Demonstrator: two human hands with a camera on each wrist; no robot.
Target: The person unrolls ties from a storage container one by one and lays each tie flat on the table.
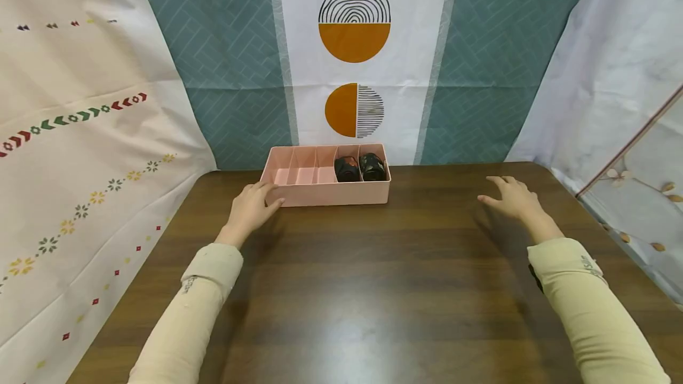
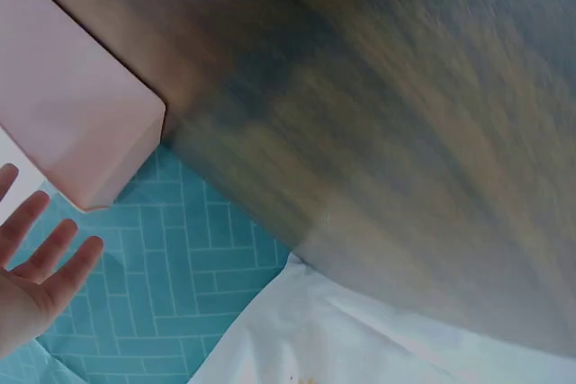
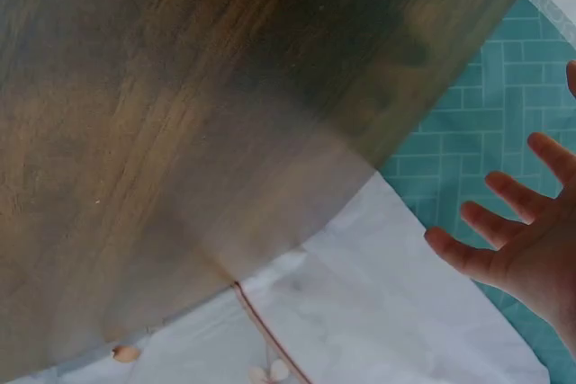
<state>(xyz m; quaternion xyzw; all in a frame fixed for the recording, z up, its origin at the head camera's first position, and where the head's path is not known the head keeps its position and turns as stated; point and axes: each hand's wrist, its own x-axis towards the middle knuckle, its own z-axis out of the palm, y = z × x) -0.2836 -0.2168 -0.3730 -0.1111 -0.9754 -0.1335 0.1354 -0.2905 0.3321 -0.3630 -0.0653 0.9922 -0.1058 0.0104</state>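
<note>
A pink organizer box (image 1: 333,195) with several compartments stands at the far edge of the wooden table. Two dark rolled items, perhaps socks, sit in its two rightmost compartments: one black with a reddish patch (image 1: 347,169), the other black with a pale pattern (image 1: 372,168). The other compartments hold nothing. My left hand (image 1: 251,209) is at the box's left front corner, fingers spread; in the left wrist view the fingers look apart from the box wall (image 2: 81,87). Over the table's right side hovers my right hand (image 1: 513,197), fingers extended, holding nothing.
The brown wooden table (image 1: 363,289) stretches between both arms. Behind it hangs a teal and white curtain (image 1: 229,76) with orange half circles. Patterned cream cloth (image 1: 96,153) borders the left side, and white floral cloth (image 1: 629,135) the right.
</note>
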